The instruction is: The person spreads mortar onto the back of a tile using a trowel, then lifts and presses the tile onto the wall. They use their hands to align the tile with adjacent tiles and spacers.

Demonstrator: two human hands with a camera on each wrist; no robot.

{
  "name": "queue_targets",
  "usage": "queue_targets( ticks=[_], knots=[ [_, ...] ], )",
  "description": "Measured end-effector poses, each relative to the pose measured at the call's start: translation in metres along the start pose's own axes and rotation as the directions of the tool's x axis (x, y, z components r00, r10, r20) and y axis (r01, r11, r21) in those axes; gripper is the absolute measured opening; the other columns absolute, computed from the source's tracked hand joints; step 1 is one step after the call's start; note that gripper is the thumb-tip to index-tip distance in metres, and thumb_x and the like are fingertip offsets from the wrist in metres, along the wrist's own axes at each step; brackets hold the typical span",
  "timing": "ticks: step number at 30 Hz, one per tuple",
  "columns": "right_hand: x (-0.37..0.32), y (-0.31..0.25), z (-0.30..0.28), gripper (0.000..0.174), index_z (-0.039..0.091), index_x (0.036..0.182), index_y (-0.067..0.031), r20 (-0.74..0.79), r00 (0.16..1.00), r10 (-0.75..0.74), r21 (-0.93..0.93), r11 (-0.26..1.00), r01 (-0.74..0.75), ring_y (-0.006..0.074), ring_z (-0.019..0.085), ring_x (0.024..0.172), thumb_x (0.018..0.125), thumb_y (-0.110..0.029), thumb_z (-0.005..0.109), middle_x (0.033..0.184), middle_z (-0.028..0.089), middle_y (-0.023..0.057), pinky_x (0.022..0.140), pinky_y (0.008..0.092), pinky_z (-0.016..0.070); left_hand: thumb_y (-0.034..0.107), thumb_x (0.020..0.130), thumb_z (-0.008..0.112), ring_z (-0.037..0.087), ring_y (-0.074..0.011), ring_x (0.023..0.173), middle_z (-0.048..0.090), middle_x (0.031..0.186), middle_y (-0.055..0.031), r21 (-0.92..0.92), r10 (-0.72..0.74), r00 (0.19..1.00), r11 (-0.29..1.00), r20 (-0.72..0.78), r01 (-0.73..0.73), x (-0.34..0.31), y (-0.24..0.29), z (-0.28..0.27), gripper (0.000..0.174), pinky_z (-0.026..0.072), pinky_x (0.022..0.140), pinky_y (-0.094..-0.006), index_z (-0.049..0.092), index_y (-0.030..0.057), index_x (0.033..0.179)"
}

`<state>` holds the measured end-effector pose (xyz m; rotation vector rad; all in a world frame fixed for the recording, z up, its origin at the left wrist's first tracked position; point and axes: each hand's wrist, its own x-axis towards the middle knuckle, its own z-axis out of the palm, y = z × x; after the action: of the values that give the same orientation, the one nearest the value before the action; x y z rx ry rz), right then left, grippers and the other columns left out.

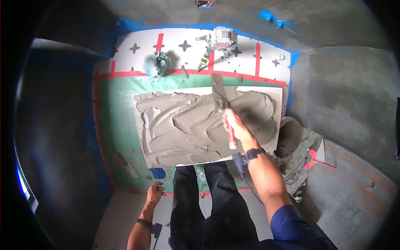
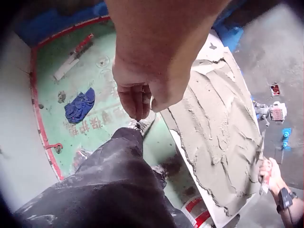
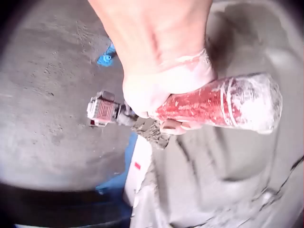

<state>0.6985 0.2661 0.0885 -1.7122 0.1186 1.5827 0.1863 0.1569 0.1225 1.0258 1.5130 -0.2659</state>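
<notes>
My right hand [image 1: 236, 125] grips the red handle [image 3: 199, 104] of a trowel over the right part of a large tile [image 1: 143, 156]. The trowel blade [image 1: 218, 87], smeared with grey mortar, points toward the tile's far edge. A thick, ridged layer of mortar [image 1: 187, 125] covers most of the tile, leaving a pale strip along its rim. My left hand [image 1: 155, 193] hangs beside my left leg, off the tile's near left corner, its fingers loosely curled around nothing. In the left wrist view, a blue cloth [image 2: 80, 105] lies on the floor beyond that hand.
A mortar-crusted bucket [image 1: 289, 135] stands right of the tile. On the green floor sheet [image 1: 118, 125] lies another trowel [image 1: 126, 166]. Beyond are a laser level on a tripod [image 1: 223, 38], a crumpled plastic bag [image 1: 157, 64] and patterned tiles with red tape. Grey walls surround the area.
</notes>
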Motion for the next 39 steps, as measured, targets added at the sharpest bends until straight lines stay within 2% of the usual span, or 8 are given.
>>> queue_targets(
  ticks=[7, 12, 17, 20, 24, 28, 31, 39],
  knots=[
    [0.048, -0.038, 0.092, 0.03, 0.055, 0.076, -0.012, 0.218, 0.967, -0.129, -0.287, 0.939, 0.19, 0.0095, 0.047, 0.046, 0.098, -0.032, 0.053, 0.058, 0.05, -0.0029, 0.043, 0.0266, 0.0387, 0.013, 0.086, 0.061, 0.068, -0.0183, 0.073, 0.071, 0.084, -0.0132, -0.196, -0.104, 0.994, 0.975, 0.025, 0.107, 0.007, -0.021, -0.014, 0.032, 0.0559, 0.066, -0.0302, 0.065, -0.0001, 0.115],
    [-0.014, -0.013, 0.029, 0.028, 0.057, 0.08, -0.0109, 0.14, 0.987, 0.081, -0.004, 0.997, -0.081, 0.0093, 0.048, 0.047, 0.098, -0.033, 0.054, 0.063, 0.052, -0.0027, 0.041, 0.0257, 0.0383, 0.013, 0.086, 0.06, 0.068, -0.0184, 0.074, 0.071, 0.086, -0.0134, -0.253, -0.16, 0.985, 0.953, 0.057, 0.17, 0.006, -0.029, -0.022, 0.034, 0.0561, 0.068, -0.0302, 0.064, 0.0005, 0.118],
    [-0.073, 0.011, -0.022, 0.031, 0.059, 0.081, -0.0112, 0.018, 0.987, 0.159, -0.133, 0.979, -0.155, 0.0102, 0.052, 0.048, 0.096, -0.039, 0.054, 0.064, 0.056, -0.0005, 0.044, 0.0259, 0.0429, 0.015, 0.087, 0.061, 0.068, -0.0178, 0.076, 0.07, 0.086, -0.0141, -0.265, -0.17, 0.982, 0.946, 0.086, 0.187, 0.012, -0.013, -0.028, 0.035, 0.0554, 0.069, -0.03, 0.064, 0.0007, 0.118],
    [-0.091, 0.016, -0.015, 0.032, 0.059, 0.086, -0.0108, 0.013, 0.967, 0.254, 0.031, 0.967, -0.255, 0.0116, 0.049, 0.048, 0.097, -0.04, 0.05, 0.065, 0.055, 0.0002, 0.045, 0.0261, 0.0416, 0.018, 0.087, 0.063, 0.069, -0.0224, 0.075, 0.07, 0.087, -0.0163, -0.236, -0.136, 0.988, 0.96, 0.072, 0.15, 0.021, -0.005, -0.027, 0.035, 0.0551, 0.071, -0.0335, 0.064, -0.0005, 0.116],
    [-0.122, 0.024, 0.008, 0.04, 0.06, 0.086, -0.0105, 0.303, 0.903, 0.305, 0.352, 0.845, -0.403, 0.0136, 0.045, 0.044, 0.097, -0.047, 0.048, 0.065, 0.054, 0.0005, 0.043, 0.0277, 0.0372, 0.018, 0.088, 0.064, 0.069, -0.0348, 0.079, 0.07, 0.093, -0.0209, 0.12, 0.274, 0.959, 0.957, -0.069, -0.265, 0.04, 0.081, -0.039, 0.028, 0.0538, 0.076, -0.0404, 0.066, -0.0008, 0.109],
    [-0.161, 0.039, 0.025, 0.047, 0.061, 0.086, -0.0068, 0.581, 0.801, 0.141, 0.495, 0.72, -0.486, 0.0136, 0.042, 0.037, 0.097, -0.049, 0.045, 0.063, 0.053, 0.0022, 0.043, 0.0294, 0.0373, 0.014, 0.088, 0.069, 0.069, -0.0238, 0.078, 0.072, 0.094, -0.0147, 0.05, 0.521, 0.833, 0.852, -0.185, -0.522, 0.049, 0.213, -0.047, 0.02, 0.0542, 0.074, -0.0347, 0.071, -0.0001, 0.103],
    [-0.184, 0.048, 0.029, 0.049, 0.063, 0.088, -0.0044, 0.676, 0.732, 0.083, 0.527, 0.639, -0.56, 0.0137, 0.043, 0.038, 0.099, -0.049, 0.043, 0.063, 0.053, 0.0029, 0.042, 0.0302, 0.0377, 0.012, 0.086, 0.072, 0.065, -0.0209, 0.076, 0.07, 0.091, -0.0117, -0.112, 0.59, 0.789, 0.784, -0.175, -0.611, 0.041, 0.291, -0.043, 0.017, 0.0519, 0.071, -0.032, 0.072, 0.0007, 0.099],
    [-0.204, 0.053, 0.026, 0.051, 0.061, 0.089, -0.0039, 0.737, 0.673, 0.054, 0.501, 0.625, -0.599, 0.0136, 0.043, 0.038, 0.098, -0.051, 0.043, 0.064, 0.052, 0.003, 0.041, 0.0296, 0.0363, 0.01, 0.08, 0.078, 0.062, -0.0271, 0.077, 0.062, 0.081, -0.011, 0.087, 0.745, 0.626, 0.657, -0.23, -0.749, 0.025, 0.342, -0.01, 0.021, 0.0502, 0.073, -0.0356, 0.073, 0.0018, 0.099]
  ],
)
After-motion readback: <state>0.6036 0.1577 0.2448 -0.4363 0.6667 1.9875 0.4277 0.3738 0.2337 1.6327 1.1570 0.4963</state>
